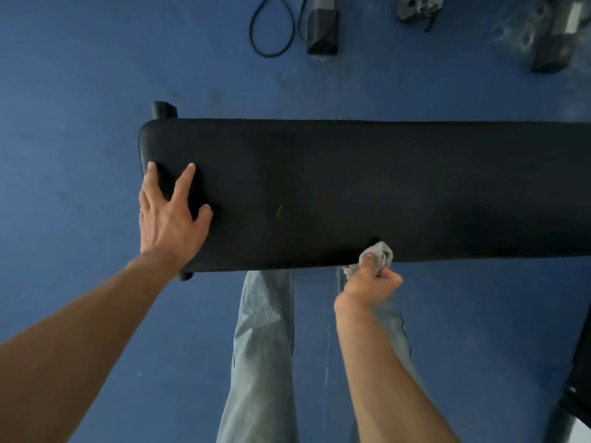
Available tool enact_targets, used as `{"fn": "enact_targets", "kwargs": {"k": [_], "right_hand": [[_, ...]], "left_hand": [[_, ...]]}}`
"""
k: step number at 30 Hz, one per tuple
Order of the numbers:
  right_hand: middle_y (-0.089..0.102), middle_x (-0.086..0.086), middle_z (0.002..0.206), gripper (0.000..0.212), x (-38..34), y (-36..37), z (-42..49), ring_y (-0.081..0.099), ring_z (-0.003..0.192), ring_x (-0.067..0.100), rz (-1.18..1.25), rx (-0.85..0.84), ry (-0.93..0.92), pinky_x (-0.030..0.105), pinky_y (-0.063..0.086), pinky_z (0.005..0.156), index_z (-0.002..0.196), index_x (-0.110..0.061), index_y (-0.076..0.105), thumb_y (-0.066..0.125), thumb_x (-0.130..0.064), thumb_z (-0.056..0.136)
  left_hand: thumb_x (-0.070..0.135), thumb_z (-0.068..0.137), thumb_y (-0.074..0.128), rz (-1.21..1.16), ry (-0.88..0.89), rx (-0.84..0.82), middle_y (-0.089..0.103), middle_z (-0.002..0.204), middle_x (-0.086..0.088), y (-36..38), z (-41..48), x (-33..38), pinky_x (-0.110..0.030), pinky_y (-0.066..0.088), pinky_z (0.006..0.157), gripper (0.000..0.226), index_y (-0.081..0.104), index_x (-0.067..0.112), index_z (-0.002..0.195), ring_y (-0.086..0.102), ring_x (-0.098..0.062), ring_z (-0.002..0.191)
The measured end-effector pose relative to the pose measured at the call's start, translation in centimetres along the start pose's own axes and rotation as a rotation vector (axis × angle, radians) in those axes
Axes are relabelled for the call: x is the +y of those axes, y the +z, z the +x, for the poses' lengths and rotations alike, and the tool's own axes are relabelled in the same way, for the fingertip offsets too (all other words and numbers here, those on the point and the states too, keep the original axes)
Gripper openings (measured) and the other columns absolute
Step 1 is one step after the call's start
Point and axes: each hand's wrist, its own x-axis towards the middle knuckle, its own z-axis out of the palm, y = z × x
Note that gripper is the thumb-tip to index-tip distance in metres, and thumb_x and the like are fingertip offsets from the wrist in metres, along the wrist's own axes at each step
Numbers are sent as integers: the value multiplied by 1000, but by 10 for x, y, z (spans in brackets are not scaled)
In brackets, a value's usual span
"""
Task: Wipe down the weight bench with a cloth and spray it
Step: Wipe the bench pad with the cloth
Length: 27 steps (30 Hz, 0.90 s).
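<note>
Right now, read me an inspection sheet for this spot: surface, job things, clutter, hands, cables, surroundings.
Surface: black bench, faint pale mark near the middle.
Job's things: grey cloth bunched at the bench's near edge; spray, nothing seen.
Clutter: dark equipment feet on the floor beyond the bench.
Hands: left hand flat with fingers spread on the bench's left end; right hand grips the cloth.
Cables: black cable looped on the floor beyond the bench.
Surroundings: scuffed blue floor; grey trousers below the bench.

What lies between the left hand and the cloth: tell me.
Only bare black bench pad, with one faint pale scuff, separates the left hand from the cloth, in the head view.
</note>
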Motion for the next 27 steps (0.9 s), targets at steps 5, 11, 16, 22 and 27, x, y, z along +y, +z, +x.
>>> {"fn": "enact_targets", "kwargs": {"k": [5,11,16,22,27], "right_hand": [[48,-1,80,26,36,31,-81,49,67,15,-1,-43,156,23,36,62,95,-8,40,64,-15,97],[58,6,81,30,77,43,-153,55,69,19,-90,-318,313,33,48,66,80,-15,45,74,-16,89],[56,2,83,27,52,36,-115,54,69,17,17,-102,284,29,47,62,90,-10,46,73,-17,90],[72,17,103,29,73,48,-193,72,88,28,-86,-568,506,40,62,74,106,1,57,76,-11,88],[75,24,92,34,72,60,-256,73,72,28,-113,-739,456,42,64,69,103,5,60,79,-16,86]], "left_hand": [[32,95,58,-263,-275,0,0,166,-10,12,-29,-20,-51,22,121,76,15,41,157,8,-33,152],[23,96,57,-317,-193,6,8,166,-7,15,-49,-44,-42,24,121,75,18,36,158,13,-27,153],[20,95,57,-316,-143,-25,11,165,-8,10,-49,-56,-41,27,121,73,21,31,157,17,-26,152],[21,94,54,-520,-293,-35,27,157,-1,7,-57,-59,-42,37,115,75,17,34,157,36,-21,141],[50,91,54,-541,-600,42,45,140,0,-1,-88,-69,-45,47,96,61,34,30,145,53,-21,122]]}}
